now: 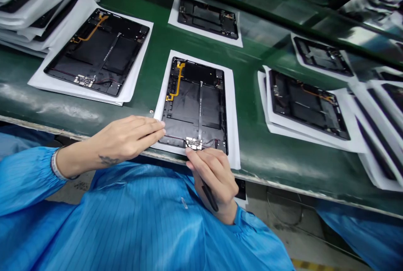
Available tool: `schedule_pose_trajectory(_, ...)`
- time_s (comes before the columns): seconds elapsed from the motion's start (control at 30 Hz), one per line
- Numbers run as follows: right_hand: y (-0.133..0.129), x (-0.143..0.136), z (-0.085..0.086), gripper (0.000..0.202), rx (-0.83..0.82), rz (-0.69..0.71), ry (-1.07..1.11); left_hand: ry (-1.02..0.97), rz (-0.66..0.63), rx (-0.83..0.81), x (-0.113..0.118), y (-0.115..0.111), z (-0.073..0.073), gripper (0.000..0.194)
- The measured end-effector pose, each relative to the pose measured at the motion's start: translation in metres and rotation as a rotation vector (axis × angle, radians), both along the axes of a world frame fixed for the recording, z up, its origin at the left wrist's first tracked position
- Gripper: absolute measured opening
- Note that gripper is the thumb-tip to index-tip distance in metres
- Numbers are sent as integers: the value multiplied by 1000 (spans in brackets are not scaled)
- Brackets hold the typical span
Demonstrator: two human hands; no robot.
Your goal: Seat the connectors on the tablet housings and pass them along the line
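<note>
An opened black tablet housing [185, 105] lies on a white sheet [233, 124] at the bench's front edge. It has a yellow flex cable [179, 82] at its upper left and a small white circuit board [194, 143] at its bottom edge. My left hand [134, 136] rests at the housing's lower left edge, fingers straight and held together, with nothing visible in them. A dark, pen-like tool [209, 196] is held in my right hand [214, 174], whose fingertips are at the small board. The tool's tip is hidden by my fingers.
Another opened housing [103, 53] lies on sheets to the left, beside a tall stack of sheets and housings [37, 15]. One more housing [208, 17] is behind. Others [310, 103] lie on the right, near a leaning stack [378, 136]. The green bench [283, 157] has a worn front edge.
</note>
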State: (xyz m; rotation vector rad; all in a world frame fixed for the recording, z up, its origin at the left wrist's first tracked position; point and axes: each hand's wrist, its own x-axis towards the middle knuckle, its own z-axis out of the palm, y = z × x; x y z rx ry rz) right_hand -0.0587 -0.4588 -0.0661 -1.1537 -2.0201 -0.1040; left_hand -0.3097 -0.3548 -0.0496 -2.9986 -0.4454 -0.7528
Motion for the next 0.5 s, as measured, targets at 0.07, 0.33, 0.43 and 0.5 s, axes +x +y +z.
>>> schedule_pose_trajectory(0.07,1,-1,0,44,5,6,2,7,-6,14,0,0,0,35)
schedule_pose_trajectory(0.33,1,-5,7,38,-34,-18,116,125,26,79,7,-3,6,34)
schedule_pose_trajectory(0.43,12,-7,17,29,-141,51,289,226,50,134,16,-5,13,35)
schedule_pose_trajectory(0.5,25,-10,24,20,-279,102,411,276,57,152,20,-6,16,36)
